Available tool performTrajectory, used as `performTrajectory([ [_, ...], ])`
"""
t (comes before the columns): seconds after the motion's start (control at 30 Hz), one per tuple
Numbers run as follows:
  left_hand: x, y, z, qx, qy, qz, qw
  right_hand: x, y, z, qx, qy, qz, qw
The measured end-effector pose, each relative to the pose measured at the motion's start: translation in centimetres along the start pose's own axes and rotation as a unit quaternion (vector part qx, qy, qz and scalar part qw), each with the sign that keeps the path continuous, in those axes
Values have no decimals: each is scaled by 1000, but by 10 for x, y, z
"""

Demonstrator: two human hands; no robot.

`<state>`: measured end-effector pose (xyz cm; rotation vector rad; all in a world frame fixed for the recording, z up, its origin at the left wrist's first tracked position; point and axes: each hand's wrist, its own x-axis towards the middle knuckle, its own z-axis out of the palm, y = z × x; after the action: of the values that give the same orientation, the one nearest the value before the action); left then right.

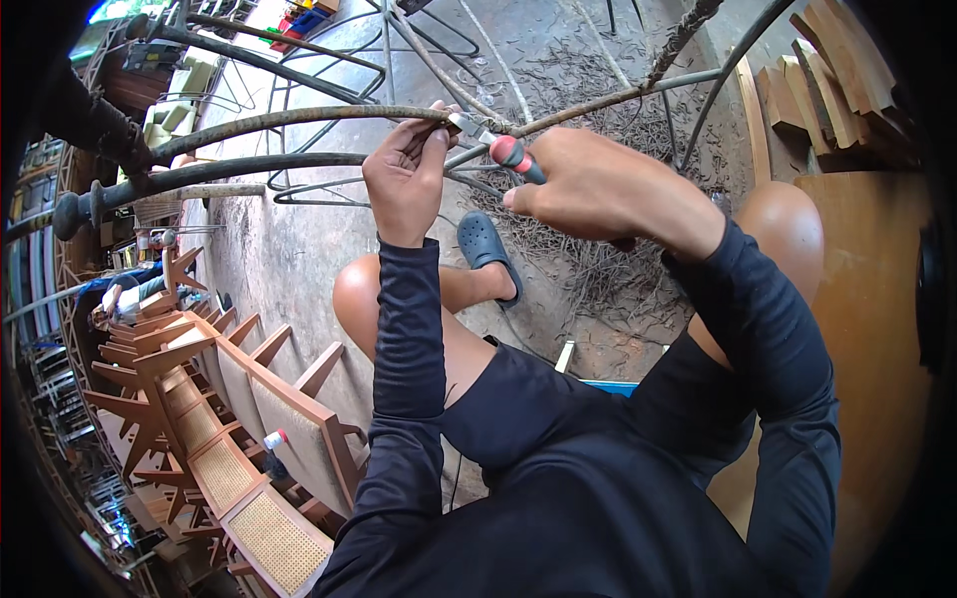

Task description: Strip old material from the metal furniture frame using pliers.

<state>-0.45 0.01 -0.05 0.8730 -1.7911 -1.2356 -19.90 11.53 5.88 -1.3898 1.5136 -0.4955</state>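
Observation:
My right hand (605, 183) is closed around the red-and-grey handles of a pair of pliers (516, 157). Their metal jaws point left and meet a joint wrapped in frayed binding (490, 119) on a rusty metal frame. Close to the jaw tips, my left hand (411, 168) pinches the curved metal rod (299, 117), its thumb below and a fingertip showing above. Whether a loose end of binding is also between those fingers is hidden. A second dark rod (247, 166) runs below, passing behind my left hand.
Dry brown strips (620, 284) litter the concrete floor. Wooden chairs with woven cane panels (284, 542) are stacked at left, a person (123, 303) beyond them. Cut wood pieces (830, 97) and a wooden board (860, 299) lie at right. Thin metal frames (329, 198) stand ahead.

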Motion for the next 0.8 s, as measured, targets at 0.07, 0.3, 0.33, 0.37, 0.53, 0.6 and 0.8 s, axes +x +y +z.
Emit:
performTrajectory([
  [0.07,-1,1,-3,9,5,-1,1000,-8,-13,0,6,10,4,1000],
  [0.3,0,-1,-3,19,2,24,1000,-12,-12,12,13,86,-64,994],
  [0.33,0,0,-3,19,2,27,999,-12,-14,12,23,84,-55,995],
  [0.37,0,-1,-3,18,3,27,999,-12,-14,13,21,84,-55,995],
  [0.53,-2,-1,-5,5,6,14,1000,-8,-14,20,-18,130,-28,991],
  [0.6,-1,-1,-5,10,6,14,1000,-3,-7,24,-13,134,-28,991],
  [0.8,2,0,2,1,-4,11,1000,16,30,28,373,-8,-10,928],
])
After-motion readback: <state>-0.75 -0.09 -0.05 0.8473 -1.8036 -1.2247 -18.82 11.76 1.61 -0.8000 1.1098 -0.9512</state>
